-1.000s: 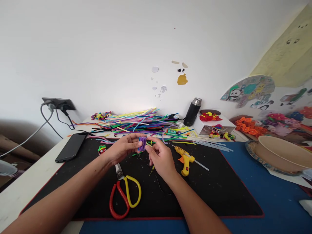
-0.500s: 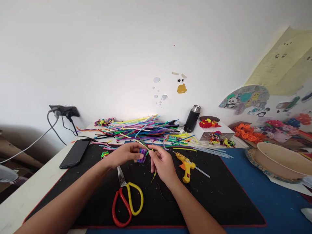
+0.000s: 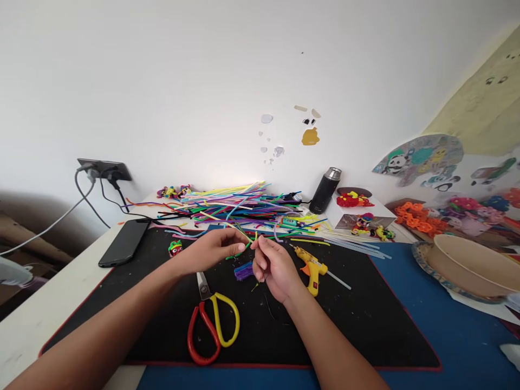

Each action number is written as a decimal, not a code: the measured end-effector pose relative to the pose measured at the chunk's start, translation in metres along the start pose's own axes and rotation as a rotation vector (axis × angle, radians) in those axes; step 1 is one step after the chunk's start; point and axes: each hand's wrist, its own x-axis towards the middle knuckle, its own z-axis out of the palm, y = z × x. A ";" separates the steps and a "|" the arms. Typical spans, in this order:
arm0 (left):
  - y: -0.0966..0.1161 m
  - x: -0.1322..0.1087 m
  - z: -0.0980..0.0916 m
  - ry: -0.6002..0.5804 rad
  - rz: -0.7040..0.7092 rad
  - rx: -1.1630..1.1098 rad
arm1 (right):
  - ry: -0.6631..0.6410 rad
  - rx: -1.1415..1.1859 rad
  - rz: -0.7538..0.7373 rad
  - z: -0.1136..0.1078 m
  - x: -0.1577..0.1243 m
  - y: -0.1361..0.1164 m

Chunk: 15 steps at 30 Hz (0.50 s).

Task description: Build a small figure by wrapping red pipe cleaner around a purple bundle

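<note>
My right hand (image 3: 276, 265) pinches the end of a pale yellow pipe cleaner (image 3: 217, 218) between thumb and index finger. The pipe cleaner slants up and left toward the pile. My left hand (image 3: 217, 249) meets it from the other side, its fingers bent around the strip near the right fingertips; the exact contact is partly hidden. Below the hands, a flat purple and blue pipe-cleaner piece (image 3: 244, 271) lies on the black mat (image 3: 162, 325). A green pipe cleaner (image 3: 242, 251) shows just beneath my left thumb.
Scissors (image 3: 213, 325) with red and yellow handles lie in front. A yellow glue gun (image 3: 311, 268) rests right of my hands. Pipe cleaners (image 3: 231, 208) are heaped at the back, beside a black flask (image 3: 325, 190). A phone (image 3: 124, 244) lies left, a bowl (image 3: 475, 265) right.
My left hand has let go of the purple and blue piece, which now lies on the mat. Its fingers have moved to the yellow pipe cleaner. The view has shifted slightly.
</note>
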 end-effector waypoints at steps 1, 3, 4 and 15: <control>0.002 0.000 -0.002 -0.003 0.006 -0.047 | -0.001 -0.009 0.001 0.000 0.000 0.000; 0.007 -0.001 -0.003 -0.003 0.016 -0.062 | -0.005 -0.040 -0.004 0.001 -0.001 0.001; 0.009 -0.001 -0.002 0.004 0.021 -0.041 | -0.008 -0.055 -0.007 0.001 -0.001 0.002; 0.013 -0.004 0.009 0.105 0.038 0.166 | 0.009 -0.236 -0.087 0.002 -0.002 0.006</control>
